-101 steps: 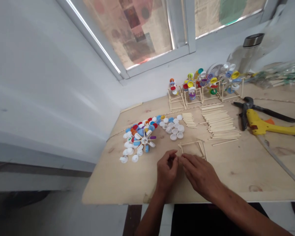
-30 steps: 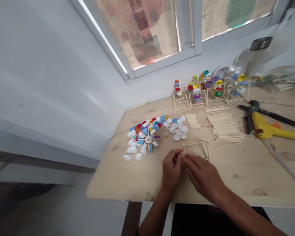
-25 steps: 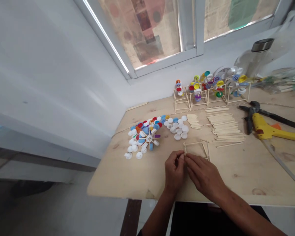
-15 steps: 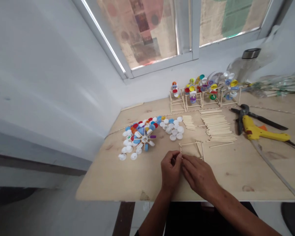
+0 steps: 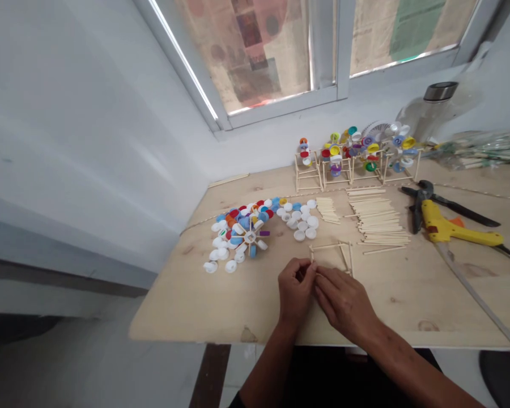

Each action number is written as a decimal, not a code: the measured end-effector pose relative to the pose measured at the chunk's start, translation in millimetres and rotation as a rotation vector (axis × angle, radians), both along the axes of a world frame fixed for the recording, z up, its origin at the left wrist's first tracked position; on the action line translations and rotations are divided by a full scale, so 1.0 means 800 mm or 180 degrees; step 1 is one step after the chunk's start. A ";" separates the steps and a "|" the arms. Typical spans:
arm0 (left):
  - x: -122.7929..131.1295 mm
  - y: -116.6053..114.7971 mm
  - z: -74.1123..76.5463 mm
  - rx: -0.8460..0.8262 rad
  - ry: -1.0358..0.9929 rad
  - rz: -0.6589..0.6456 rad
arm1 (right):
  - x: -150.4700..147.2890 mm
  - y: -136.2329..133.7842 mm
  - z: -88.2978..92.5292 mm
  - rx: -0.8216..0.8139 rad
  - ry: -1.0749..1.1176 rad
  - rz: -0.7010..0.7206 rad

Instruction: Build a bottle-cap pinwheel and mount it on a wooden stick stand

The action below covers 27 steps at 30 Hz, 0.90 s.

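Observation:
A small frame of thin wooden sticks [image 5: 328,246] lies on the table in front of me. My left hand [image 5: 296,288] pinches its near left corner between thumb and fingers. Pressed up against the same corner, my right hand [image 5: 344,294] has its fingers together and covers the near side of the frame. The fingertips of both hands meet there, so the joint itself is hidden. Left of the hands stands a spoked stick wheel [image 5: 250,237] with bottle caps on its arms, beside a heap of loose bottle caps [image 5: 221,253].
Cut sticks [image 5: 378,218] lie in a pile beyond my right hand, near shorter sticks [image 5: 327,210]. A yellow glue gun [image 5: 454,228] and black-handled pliers [image 5: 463,207] rest at right. Finished cap wheels on stick stands [image 5: 335,164] line the wall, near a glass bottle [image 5: 431,116].
The camera view has shifted slightly. Both hands keep their hold at the frame's corner, with no clear movement of the sticks.

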<state>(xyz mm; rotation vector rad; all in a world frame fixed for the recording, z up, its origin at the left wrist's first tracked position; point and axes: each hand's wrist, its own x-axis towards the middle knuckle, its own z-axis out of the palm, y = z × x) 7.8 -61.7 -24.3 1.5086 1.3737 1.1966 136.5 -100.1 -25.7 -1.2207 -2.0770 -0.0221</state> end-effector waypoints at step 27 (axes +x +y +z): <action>-0.003 -0.004 -0.004 -0.0077 -0.0107 -0.0139 | 0.001 -0.007 0.015 0.0273 0.0619 0.0056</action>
